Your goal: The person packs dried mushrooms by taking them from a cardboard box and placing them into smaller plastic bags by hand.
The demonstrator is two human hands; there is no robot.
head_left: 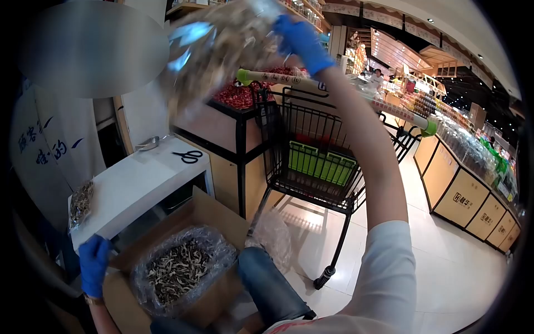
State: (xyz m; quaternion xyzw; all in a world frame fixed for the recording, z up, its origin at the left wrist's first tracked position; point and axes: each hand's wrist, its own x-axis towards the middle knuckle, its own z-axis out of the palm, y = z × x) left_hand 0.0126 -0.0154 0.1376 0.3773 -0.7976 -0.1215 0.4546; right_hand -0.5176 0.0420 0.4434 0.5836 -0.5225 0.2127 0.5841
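Note:
My right hand (307, 45), in a blue glove, is raised high and grips the top of a clear plastic bag (222, 47) full of brownish dried pieces. The bag is smeared by motion. Low on the left, my left hand (94, 264), also gloved in blue, is curled closed beside the white table's near end and the box's edge; what it holds, if anything, is hidden. Between my legs and the table stands an open cardboard box (218, 218), lined with a clear plastic liner (219, 245). Dark and pale dried strips (175, 273), like sliced dried mushrooms, lie inside.
On the white table (142, 181) lie black scissors (189, 156), a shiny metal scoop-like item (148, 143) and a filled clear packet (82, 203). A black shopping cart (317, 161) stands ahead, near a bin of red dried goods (242, 96). Crumpled plastic (273, 236) is on the floor.

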